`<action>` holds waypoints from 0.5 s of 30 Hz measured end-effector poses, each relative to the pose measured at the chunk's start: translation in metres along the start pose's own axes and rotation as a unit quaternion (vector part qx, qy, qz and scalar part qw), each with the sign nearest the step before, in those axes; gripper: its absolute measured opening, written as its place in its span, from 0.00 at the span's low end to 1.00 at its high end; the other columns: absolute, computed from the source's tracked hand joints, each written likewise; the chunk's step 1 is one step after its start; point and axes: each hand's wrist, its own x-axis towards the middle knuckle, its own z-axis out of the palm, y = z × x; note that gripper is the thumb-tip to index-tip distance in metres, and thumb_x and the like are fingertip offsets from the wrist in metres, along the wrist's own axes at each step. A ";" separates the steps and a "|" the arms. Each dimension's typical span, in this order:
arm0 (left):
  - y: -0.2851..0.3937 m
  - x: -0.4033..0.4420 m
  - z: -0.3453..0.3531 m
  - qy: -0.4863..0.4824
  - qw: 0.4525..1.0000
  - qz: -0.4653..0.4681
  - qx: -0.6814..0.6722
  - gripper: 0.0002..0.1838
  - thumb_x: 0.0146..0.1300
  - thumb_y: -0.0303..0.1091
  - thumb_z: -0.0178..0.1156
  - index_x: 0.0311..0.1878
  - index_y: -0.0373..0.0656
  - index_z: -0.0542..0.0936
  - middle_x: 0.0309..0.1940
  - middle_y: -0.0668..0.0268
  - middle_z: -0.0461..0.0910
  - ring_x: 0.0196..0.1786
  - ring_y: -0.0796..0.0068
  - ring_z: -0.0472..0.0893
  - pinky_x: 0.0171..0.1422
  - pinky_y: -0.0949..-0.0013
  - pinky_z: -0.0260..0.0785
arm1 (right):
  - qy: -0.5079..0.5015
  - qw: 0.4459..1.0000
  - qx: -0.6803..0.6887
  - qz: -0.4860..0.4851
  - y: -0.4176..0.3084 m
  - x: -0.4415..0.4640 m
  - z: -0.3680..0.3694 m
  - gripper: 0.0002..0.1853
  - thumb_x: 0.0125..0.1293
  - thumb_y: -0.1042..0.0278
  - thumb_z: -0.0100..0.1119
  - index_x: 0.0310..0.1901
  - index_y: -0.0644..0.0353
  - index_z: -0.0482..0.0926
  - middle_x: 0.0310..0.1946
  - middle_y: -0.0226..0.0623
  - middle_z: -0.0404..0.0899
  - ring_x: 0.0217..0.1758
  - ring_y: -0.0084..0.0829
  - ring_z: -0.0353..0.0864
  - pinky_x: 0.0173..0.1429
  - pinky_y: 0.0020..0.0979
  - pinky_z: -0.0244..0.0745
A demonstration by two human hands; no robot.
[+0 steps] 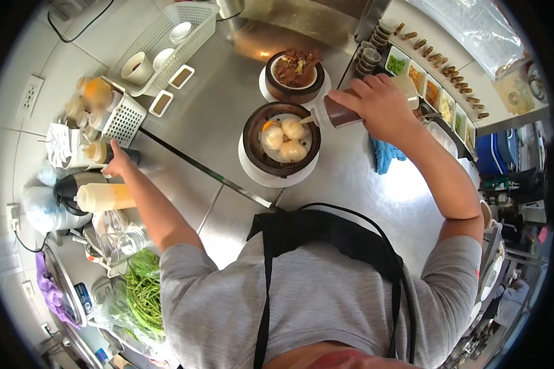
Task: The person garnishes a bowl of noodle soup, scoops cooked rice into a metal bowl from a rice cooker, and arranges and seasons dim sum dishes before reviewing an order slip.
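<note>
My right hand (385,107) is closed round a squeeze bottle (340,112) of dark sauce, tipped sideways so that its nozzle points at the dumplings (292,150). Several of these pale, round dumplings sit with a bit of orange garnish in a round steamer basket (282,172), which rests on a white plate (258,178). Just behind, a second steamer basket (295,95) holds a dish of brown, sauced meat (295,71). Off to the left, my left hand (120,163) is wrapped round another dark squeeze bottle (129,157), partly covered by the fingers.
Two small sauce dishes (161,103) stand beside a white basket (188,46) of cups. A yellow squeeze bottle (114,197) and bagged green vegetables (143,295) are at left. At right are topping trays (431,92), a blue cloth (386,155) and clothespins (452,74).
</note>
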 end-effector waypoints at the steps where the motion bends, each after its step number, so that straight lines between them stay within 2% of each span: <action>1: 0.000 -0.009 -0.002 0.037 0.999 0.011 0.037 0.53 0.36 0.45 0.70 0.59 0.31 0.47 0.54 0.44 0.57 0.53 0.51 0.64 0.53 0.59 0.62 | -0.004 1.000 -0.013 -0.003 -0.002 0.003 -0.001 0.29 0.43 0.75 0.55 0.50 0.40 0.67 0.33 0.30 0.71 0.39 0.32 0.71 0.44 0.31 0.63; 2: -0.008 -0.008 0.005 0.006 0.990 0.139 0.020 0.49 0.38 0.45 0.68 0.58 0.30 0.50 0.51 0.45 0.60 0.50 0.54 0.66 0.52 0.60 0.62 | 0.019 1.000 -0.015 -0.012 -0.005 0.007 -0.002 0.28 0.43 0.74 0.55 0.50 0.40 0.68 0.33 0.30 0.71 0.38 0.32 0.71 0.44 0.31 0.63; 4: -0.032 -0.008 0.020 -0.059 0.921 0.385 -0.012 0.42 0.43 0.44 0.66 0.55 0.28 0.58 0.44 0.48 0.68 0.45 0.59 0.70 0.49 0.63 0.63 | 0.061 0.998 -0.019 -0.029 -0.014 0.014 -0.003 0.26 0.44 0.73 0.55 0.49 0.40 0.68 0.33 0.30 0.71 0.38 0.31 0.71 0.44 0.31 0.63; 5: -0.013 -0.050 0.005 -0.215 0.909 0.358 -0.008 0.35 0.46 0.43 0.63 0.52 0.29 0.62 0.36 0.53 0.70 0.39 0.64 0.71 0.46 0.67 0.64 | 0.081 0.996 0.007 -0.042 -0.018 0.016 -0.005 0.24 0.45 0.72 0.54 0.47 0.41 0.69 0.32 0.30 0.71 0.38 0.31 0.71 0.44 0.31 0.62; 6: 0.011 -0.108 -0.013 -0.364 0.874 0.321 -0.004 0.29 0.50 0.42 0.60 0.49 0.29 0.66 0.29 0.57 0.72 0.34 0.69 0.72 0.42 0.70 0.65 | 0.067 0.997 -0.002 -0.049 -0.020 0.014 -0.009 0.23 0.45 0.72 0.54 0.47 0.41 0.69 0.32 0.30 0.71 0.38 0.31 0.71 0.44 0.31 0.62; 7: 0.016 -0.130 -0.015 -0.449 0.824 0.336 0.079 0.24 0.55 0.42 0.56 0.48 0.34 0.69 0.24 0.64 0.72 0.29 0.76 0.71 0.36 0.76 0.63 | 0.053 0.997 -0.010 -0.056 -0.023 0.011 -0.016 0.23 0.46 0.72 0.53 0.47 0.42 0.69 0.32 0.31 0.71 0.38 0.31 0.71 0.44 0.31 0.62; 8: 0.020 -0.160 -0.022 -0.529 0.780 0.326 0.077 0.23 0.54 0.45 0.55 0.49 0.39 0.70 0.26 0.64 0.73 0.29 0.77 0.71 0.35 0.76 0.64 | 0.039 0.997 -0.019 -0.063 -0.025 0.009 -0.021 0.22 0.46 0.72 0.53 0.46 0.42 0.69 0.32 0.31 0.71 0.38 0.31 0.71 0.44 0.31 0.62; 9: 0.035 -0.194 -0.038 -0.602 0.736 0.281 0.127 0.24 0.55 0.49 0.53 0.48 0.40 0.71 0.30 0.60 0.76 0.33 0.72 0.74 0.38 0.71 0.65 | 0.026 0.998 -0.015 -0.055 -0.024 0.005 -0.025 0.23 0.45 0.73 0.53 0.47 0.42 0.70 0.32 0.30 0.71 0.38 0.31 0.71 0.44 0.31 0.62; 11: 0.029 -0.222 -0.037 -0.673 0.627 0.346 0.186 0.26 0.55 0.52 0.50 0.48 0.39 0.71 0.35 0.56 0.77 0.38 0.63 0.76 0.42 0.66 0.66 | -0.001 0.999 -0.005 -0.040 -0.022 -0.005 -0.029 0.25 0.44 0.76 0.52 0.47 0.41 0.70 0.31 0.30 0.70 0.37 0.31 0.70 0.45 0.31 0.63; 14: 0.039 -0.257 -0.041 -0.633 0.569 0.459 0.256 0.24 0.54 0.51 0.49 0.46 0.41 0.72 0.37 0.53 0.76 0.43 0.57 0.75 0.45 0.63 0.66 | 0.007 0.999 -0.042 0.013 -0.016 -0.010 -0.017 0.22 0.46 0.74 0.52 0.46 0.44 0.69 0.32 0.32 0.71 0.38 0.32 0.72 0.45 0.31 0.62; 15: 0.036 -0.258 -0.034 -0.638 0.550 0.465 0.273 0.23 0.53 0.49 0.50 0.45 0.42 0.73 0.36 0.53 0.76 0.42 0.57 0.75 0.45 0.63 0.66 | -0.002 0.999 -0.038 0.039 -0.014 -0.011 -0.012 0.24 0.46 0.76 0.50 0.48 0.44 0.68 0.34 0.33 0.72 0.39 0.33 0.72 0.45 0.32 0.62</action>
